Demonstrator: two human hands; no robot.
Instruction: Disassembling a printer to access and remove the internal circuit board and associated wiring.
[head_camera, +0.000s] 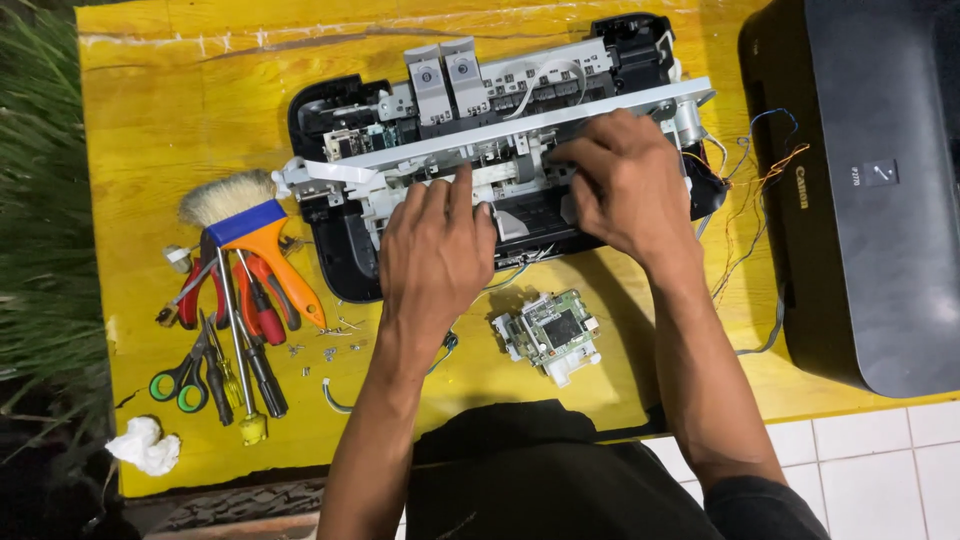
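Yellow-painted wood is serving as the table (150, 110), and a stripped-down printer (500, 140) is lying across its upper middle, black shell underneath and grey and white mechanism exposed on top. Both hands are resting on the front half of that mechanism, side by side and near each other, with the printer directly beneath and beyond the fingers.

The left hand (437, 250) is lying palm down, fingers stretched forward and pressing on the pale plastic parts just under the long grey metal rail (520, 130). It is not closing around anything; the fingers are flat and spread slightly. The right hand (625, 185) is sitting to the right of it, fingers curled down and tucked into the mechanism below the same rail. Whether those fingertips are pinching a part or only pushing on it, I cannot tell, since they are hidden by the knuckles.

Just in front of the printer, between the 2 forearms, a small green circuit board (550, 332) is lying loose on the table. To the left, tools are lying in a cluster: an orange-handled brush (250, 225), red-handled pliers (265, 300), green-handled scissors (180, 378) and screwdrivers (240, 350), with small screws (325, 350) scattered beside them. A crumpled white tissue (145, 445) is sitting at the near left corner. A second, closed black printer (860, 190) is standing at the right edge, with thin coloured wires (750, 200) trailing between the 2 machines.
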